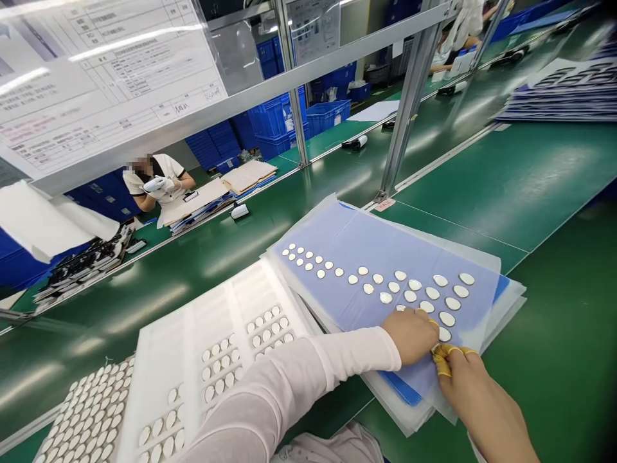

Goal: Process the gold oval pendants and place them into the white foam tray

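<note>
Two hands work at a translucent blue plastic sheet (366, 244) dotted with small silver oval discs (444, 334).
The left hand (409, 334) rests curled on the sheet; its grip cannot be told. The right hand (475, 386), in yellow rubber finger cots (442, 365), pinches against the nearest disc, hold unclear. A white foam tray (216, 360) of discs lies beside them on the green workbench (544, 186).

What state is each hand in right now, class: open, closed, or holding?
Left hand: closed, fingers resting on the blue film sheet, nothing visibly held.
Right hand: closed, pinched in yellow finger cots; what it holds cannot be told.
</note>
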{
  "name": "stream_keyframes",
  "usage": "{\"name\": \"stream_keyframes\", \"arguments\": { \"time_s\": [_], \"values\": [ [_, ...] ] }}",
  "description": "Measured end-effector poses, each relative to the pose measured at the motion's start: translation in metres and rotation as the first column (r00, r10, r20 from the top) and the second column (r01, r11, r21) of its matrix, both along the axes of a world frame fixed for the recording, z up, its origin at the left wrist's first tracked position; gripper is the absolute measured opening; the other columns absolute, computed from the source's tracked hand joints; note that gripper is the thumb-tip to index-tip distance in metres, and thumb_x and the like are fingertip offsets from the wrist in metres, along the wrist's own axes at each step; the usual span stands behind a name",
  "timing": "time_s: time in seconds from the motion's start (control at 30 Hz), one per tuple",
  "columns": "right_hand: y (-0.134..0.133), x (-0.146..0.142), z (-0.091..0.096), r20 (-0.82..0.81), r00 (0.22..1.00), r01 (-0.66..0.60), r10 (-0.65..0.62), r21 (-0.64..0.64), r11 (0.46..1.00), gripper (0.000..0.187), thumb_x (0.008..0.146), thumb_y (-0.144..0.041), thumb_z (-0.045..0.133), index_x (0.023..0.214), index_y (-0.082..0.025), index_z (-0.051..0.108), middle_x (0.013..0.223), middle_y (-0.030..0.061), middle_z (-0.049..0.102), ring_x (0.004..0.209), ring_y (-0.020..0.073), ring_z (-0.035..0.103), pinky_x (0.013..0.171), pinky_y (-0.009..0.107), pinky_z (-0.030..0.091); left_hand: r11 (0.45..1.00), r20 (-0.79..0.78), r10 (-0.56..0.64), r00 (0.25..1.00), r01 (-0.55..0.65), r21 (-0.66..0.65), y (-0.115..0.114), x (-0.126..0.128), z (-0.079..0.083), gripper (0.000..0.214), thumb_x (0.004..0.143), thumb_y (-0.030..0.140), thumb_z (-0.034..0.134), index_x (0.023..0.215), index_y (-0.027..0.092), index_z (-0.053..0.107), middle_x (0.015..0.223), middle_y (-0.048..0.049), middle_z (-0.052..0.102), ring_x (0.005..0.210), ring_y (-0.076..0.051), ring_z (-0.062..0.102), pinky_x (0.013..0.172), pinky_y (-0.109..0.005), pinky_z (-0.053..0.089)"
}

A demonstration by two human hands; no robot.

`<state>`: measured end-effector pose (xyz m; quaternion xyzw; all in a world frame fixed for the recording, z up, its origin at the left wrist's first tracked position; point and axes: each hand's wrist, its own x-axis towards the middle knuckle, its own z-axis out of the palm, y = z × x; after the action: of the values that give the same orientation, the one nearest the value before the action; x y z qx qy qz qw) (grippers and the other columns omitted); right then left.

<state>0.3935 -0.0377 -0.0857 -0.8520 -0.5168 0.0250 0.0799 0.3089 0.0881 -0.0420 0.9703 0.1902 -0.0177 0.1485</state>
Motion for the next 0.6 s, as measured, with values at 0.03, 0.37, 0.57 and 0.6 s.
{"name": "stream_keyframes", "arguments": {
  "time_s": [0.03,0.37,0.57,0.6],
  "values": [
    [0.001,0.001,0.0,-0.013,1.0,-0.001,0.001,-0.005,1.0,0.033,0.099,-0.025,0.034,0.079,-0.018,0.058,0.085,0.0098,0.061,0.043,0.0145,0.052,0.039,0.03,0.03,1.0,-0.005,0.005,1.0,-0.005,0.01,-0.001,0.002,-0.001,0.024,0.094,0.005,0.046,0.103,-0.004,0.067,0.106,-0.0239,0.067,0.101,-0.034,0.067,0.074,-0.037,0.053],
    [0.007,-0.009,0.019,-0.224,0.974,0.013,0.015,0.123,0.992,0.024,0.093,-0.034,0.041,0.078,-0.022,0.056,0.088,0.0119,0.061,0.049,0.0196,0.055,0.044,0.035,0.042,0.955,0.137,0.093,0.986,-0.05,-0.292,0.009,-0.07,0.037,0.015,0.086,0.007,0.053,0.097,0.015,0.06,0.102,-0.0097,0.066,0.105,-0.024,0.063,0.083,-0.032,0.054],
    [0.012,-0.063,0.055,-0.665,0.498,-0.086,0.557,0.601,0.795,0.012,0.099,-0.036,0.049,0.099,-0.028,0.057,0.095,0.006,0.06,0.088,0.0223,0.063,0.079,0.032,0.056,0.69,0.356,0.52,0.776,-0.136,-0.711,-0.02,-0.163,0.071,0.006,0.094,0.016,0.048,0.09,0.02,0.049,0.085,-0.002,0.058,0.075,-0.014,0.056,0.075,-0.029,0.05],
    [0.015,-0.076,0.062,-0.671,0.422,-0.071,0.609,0.646,0.76,0.011,0.1,-0.036,0.049,0.097,-0.028,0.057,0.093,0.0052,0.059,0.087,0.0214,0.062,0.079,0.031,0.056,0.681,0.387,0.547,0.742,-0.125,-0.721,-0.026,-0.174,0.073,0.006,0.097,0.021,0.048,0.091,0.02,0.049,0.085,-0.0018,0.057,0.074,-0.014,0.055,0.075,-0.029,0.049]
  ]
}}
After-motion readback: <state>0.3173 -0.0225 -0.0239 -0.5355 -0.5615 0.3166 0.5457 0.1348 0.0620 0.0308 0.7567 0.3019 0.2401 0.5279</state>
